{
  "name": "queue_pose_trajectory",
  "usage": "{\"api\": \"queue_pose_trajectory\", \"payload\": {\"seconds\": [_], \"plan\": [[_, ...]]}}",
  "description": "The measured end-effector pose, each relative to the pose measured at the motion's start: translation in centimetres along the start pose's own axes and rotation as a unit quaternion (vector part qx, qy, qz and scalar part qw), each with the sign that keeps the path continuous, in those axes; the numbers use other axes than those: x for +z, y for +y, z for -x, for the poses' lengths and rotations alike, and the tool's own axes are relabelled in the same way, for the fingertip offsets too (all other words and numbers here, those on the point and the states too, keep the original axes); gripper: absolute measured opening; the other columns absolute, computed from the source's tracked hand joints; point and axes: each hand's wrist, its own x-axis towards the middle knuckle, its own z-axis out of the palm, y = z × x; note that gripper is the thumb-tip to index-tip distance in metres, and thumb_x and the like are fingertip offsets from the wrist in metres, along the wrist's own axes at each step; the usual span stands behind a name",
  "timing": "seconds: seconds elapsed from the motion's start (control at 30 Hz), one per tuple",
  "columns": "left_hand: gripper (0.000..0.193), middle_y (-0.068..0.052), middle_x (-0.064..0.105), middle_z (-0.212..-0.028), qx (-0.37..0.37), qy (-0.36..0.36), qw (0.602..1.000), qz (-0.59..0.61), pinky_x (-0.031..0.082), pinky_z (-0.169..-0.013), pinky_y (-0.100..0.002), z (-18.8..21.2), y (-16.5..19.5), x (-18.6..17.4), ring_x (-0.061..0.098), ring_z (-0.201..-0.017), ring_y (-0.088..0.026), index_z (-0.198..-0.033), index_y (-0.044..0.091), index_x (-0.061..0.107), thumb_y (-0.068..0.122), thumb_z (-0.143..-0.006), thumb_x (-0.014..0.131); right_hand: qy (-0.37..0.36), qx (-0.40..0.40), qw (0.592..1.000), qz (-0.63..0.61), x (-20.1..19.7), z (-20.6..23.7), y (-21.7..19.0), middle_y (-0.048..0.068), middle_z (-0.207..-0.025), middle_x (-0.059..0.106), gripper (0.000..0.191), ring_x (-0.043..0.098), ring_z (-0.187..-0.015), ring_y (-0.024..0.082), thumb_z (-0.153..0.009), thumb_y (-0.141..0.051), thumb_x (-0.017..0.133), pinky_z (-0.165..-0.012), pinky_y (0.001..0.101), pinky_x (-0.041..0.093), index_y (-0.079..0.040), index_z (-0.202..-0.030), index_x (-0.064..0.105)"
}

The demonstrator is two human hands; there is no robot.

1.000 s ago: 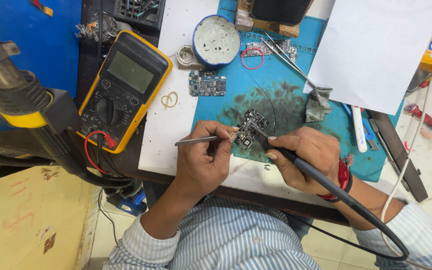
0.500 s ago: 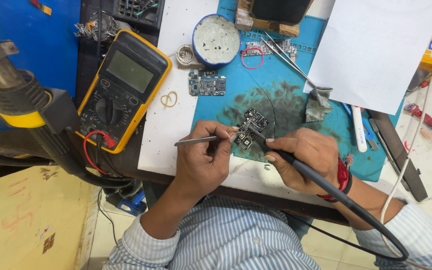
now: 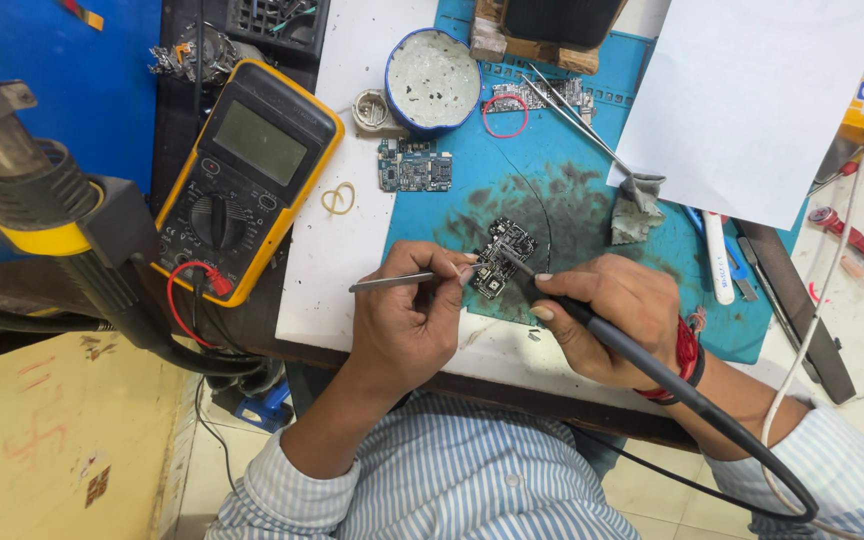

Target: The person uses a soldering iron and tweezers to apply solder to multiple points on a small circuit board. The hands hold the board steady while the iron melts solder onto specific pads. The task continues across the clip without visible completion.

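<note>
Near the middle of the frame, a small dark circuit board lies on a blue work mat whose surface is smudged black around it. The left hand comes in from the lower centre, its grip closed on metal tweezers that run level from left to right, their tips touching the board's left edge. The right hand, from the lower right, has its grip clamped on a black soldering iron; the tip meets the board from the right, and the thick black cord trails off toward the lower right corner. A red band sits on that wrist. Up and to the left of the board, a second, bluish circuit board lies across the mat's edge and the white tabletop. A round blue tin sits at the upper centre. A yellow-cased multimeter lies at the left, tilted, with a red lead plugged in. A hot-air gun nozzle fills the far left. A white sheet of paper covers the upper right.
</note>
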Motion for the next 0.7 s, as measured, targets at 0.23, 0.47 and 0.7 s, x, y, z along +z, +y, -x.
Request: {"api": "queue_pose_trajectory", "payload": {"seconds": [0.23,0.47,0.7], "plan": [[0.013,-0.011,0.076,-0.102,0.002,0.0,1.0,-0.001,0.045,-0.054,-0.017,0.04,-0.09,-0.06,0.057,-0.066,0.0,-0.103,0.003,0.054,0.002,-0.101,0.067,0.001,0.002,1.0,0.008,0.05,0.02,-0.09,0.009,-0.079,0.07,0.021,0.066,-0.064,0.022,-0.085,-0.012,0.083,-0.056,0.0323,0.048,-0.002,-0.098,0.071],[0.012,-0.011,0.076,-0.102,0.001,0.0,1.0,-0.003,0.047,-0.054,-0.017,0.03,-0.22,0.04,0.059,-0.068,0.0,-0.103,0.003,0.055,0.002,-0.101,0.067,0.008,-0.001,1.0,0.007,0.16,0.09,-0.03,0.01,-0.08,0.07,0.02,0.066,-0.064,0.021,-0.086,-0.011,0.083,-0.056,0.0312,0.048,-0.001,-0.097,0.07],[0.012,-0.011,0.076,-0.103,-0.003,-0.001,1.0,0.0,0.046,-0.055,-0.017,0.03,-0.14,0.02,0.058,-0.068,0.0,-0.103,0.003,0.055,0.002,-0.101,0.067,0.004,0.001,1.0,0.007,0.13,0.09,-0.04,0.01,-0.079,0.07,0.019,0.065,-0.063,0.021,-0.085,-0.009,0.082,-0.055,0.0314,0.048,-0.001,-0.097,0.07]]}}
